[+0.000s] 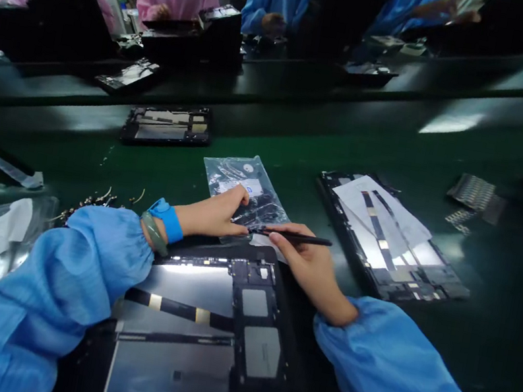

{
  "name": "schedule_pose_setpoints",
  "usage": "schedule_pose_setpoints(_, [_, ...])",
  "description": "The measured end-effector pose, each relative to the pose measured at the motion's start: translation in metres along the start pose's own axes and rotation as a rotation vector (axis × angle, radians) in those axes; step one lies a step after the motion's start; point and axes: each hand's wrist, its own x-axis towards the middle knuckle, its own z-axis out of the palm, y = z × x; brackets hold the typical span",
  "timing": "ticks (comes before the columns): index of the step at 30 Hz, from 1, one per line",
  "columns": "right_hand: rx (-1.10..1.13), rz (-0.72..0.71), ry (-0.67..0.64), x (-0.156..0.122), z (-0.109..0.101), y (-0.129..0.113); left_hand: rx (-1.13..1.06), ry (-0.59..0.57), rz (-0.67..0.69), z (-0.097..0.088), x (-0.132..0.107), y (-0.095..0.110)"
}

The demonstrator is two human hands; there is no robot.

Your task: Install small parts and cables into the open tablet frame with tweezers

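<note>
Black and slim, the tweezers (292, 236) lie across your right hand (309, 268), pinched closed between thumb and fingers, tips pointing toward your left hand (216, 214). Both hands work just beyond the far edge of the open tablet (199, 326) that lies nearest you, so take that tablet as your landmark. Your left hand is loosely curled, fingertips pressing down on the clear plastic bag (247, 187), which lies just past the tablet's far edge on the green bench (72, 157); it does not grip the bag, only pins it. The tweezer tips meet the bag's near end right beside those fingertips; whether a part is caught in the tips is too small to tell

To do this step well, I judge you should keep the left fingertips flat so the bag cannot slide, and hold the tweezers low and nearly level as they are now, so the tips work at the bag's mouth without stabbing the film. Rest the heel of the right hand on the tablet's far corner for steadiness, but stay off its exposed boards and the flat cable across its middle

Right of your tablet lies a second open tablet (388, 244) with paper and ribbon on it; beyond and left of yours lies a third (167, 125)
</note>
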Motion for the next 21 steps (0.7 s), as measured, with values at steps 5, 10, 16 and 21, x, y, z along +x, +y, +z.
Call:
schedule_pose_setpoints(5, [-0.02, -0.023, 0.01, -0.0017, 0.0008, 0.0016, -0.014, 0.012, -0.014, 0.0004, -0.0026, -0.0015])
schedule_pose_setpoints(10, [-0.037, -0.033, 0.01, -0.0024, 0.0013, 0.0007, -0.03, 0.018, -0.014, 0.0007, -0.003, -0.0011])
schedule_pose_setpoints(16, [-0.038, -0.021, 0.015, -0.0001, 0.003, 0.0008, -0.052, 0.031, -0.014, 0.0017, -0.0023, -0.003])
schedule_pose_setpoints(21, [-0.025, 0.034, 0.065, -0.0023, -0.003, -0.0044, -0.148, 0.114, -0.063, -0.0042, -0.0026, 0.0023])
